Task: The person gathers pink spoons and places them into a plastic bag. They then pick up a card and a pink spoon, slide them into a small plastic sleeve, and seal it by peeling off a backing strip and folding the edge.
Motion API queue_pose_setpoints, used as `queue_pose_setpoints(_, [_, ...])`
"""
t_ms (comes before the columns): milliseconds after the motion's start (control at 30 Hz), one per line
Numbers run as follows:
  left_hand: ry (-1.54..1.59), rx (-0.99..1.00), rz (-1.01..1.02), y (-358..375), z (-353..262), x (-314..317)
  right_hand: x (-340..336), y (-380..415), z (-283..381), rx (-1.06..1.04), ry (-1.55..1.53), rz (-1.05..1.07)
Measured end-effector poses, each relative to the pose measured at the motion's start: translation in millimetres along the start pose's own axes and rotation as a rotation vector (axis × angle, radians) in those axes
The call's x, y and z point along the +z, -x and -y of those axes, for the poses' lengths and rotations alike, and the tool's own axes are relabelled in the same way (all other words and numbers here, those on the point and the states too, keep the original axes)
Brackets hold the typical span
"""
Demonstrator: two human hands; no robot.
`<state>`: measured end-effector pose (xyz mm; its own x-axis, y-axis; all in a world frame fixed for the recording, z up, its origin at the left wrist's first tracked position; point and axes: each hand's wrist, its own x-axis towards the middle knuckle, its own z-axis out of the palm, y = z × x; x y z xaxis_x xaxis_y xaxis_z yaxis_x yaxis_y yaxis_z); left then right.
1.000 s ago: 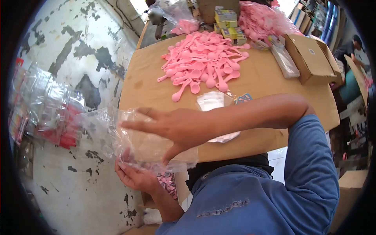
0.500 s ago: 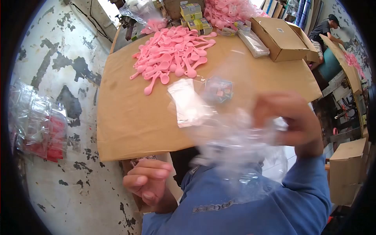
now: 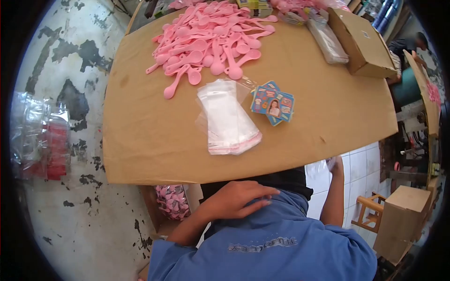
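Observation:
My left hand is in front of my blue shirt below the table edge, fingers stretched out and nothing in them. Down at the right, beyond the table's front edge, my right hand has its fingers closed on a crumpled clear plastic bag, both partly hidden. On the table lies a fanned stack of clear self-seal bags. Right of it sits a small stack of blue printed cards. A heap of pink plastic spoons lies behind them.
A brown-paper-covered table spans the middle. At its back right are a cardboard box and a bundle of clear bags. Below the table is a container of packed pink spoons. A wooden stool and carton stand right; another person sits beyond.
My right hand has swept down from above the table to below its right front edge with the clear plastic bag, uncovering the cards. My left hand has moved right, in front of my shirt.

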<state>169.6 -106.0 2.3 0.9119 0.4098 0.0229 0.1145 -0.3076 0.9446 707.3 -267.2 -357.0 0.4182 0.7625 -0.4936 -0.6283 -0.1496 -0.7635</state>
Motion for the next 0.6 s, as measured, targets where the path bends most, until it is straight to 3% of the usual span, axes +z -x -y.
queue_pose_setpoints(67, [-0.015, -0.083, 0.018, -5, 25, 12, 36, -41, -6, -0.145, -0.121, -0.111])
queue_pose_setpoints(133, [-0.150, -0.116, 0.007, -2, 52, 19, 64, -65, -6, -0.210, 0.025, -0.289])
queue_pose_setpoints(200, [-0.350, -0.063, -0.119, 7, 79, 30, 83, -65, -10, -0.225, 0.367, -0.437])
queue_pose_setpoints(267, [-0.441, -0.299, -0.148, 19, 95, 25, 96, -53, -20, -0.221, 0.809, -0.537])
queue_pose_setpoints(400, [-0.460, -0.858, -0.102, 52, 145, -6, 132, -25, -57, -0.295, 1.372, -0.345])
queue_pose_setpoints(500, [-0.561, -1.067, -0.134, 71, 175, -24, 158, -19, -77, -0.296, 1.545, -0.213])
queue_pose_setpoints(600, [-0.600, -1.156, -0.166, 82, 193, -32, 165, -17, -83, -0.282, 1.617, -0.178])
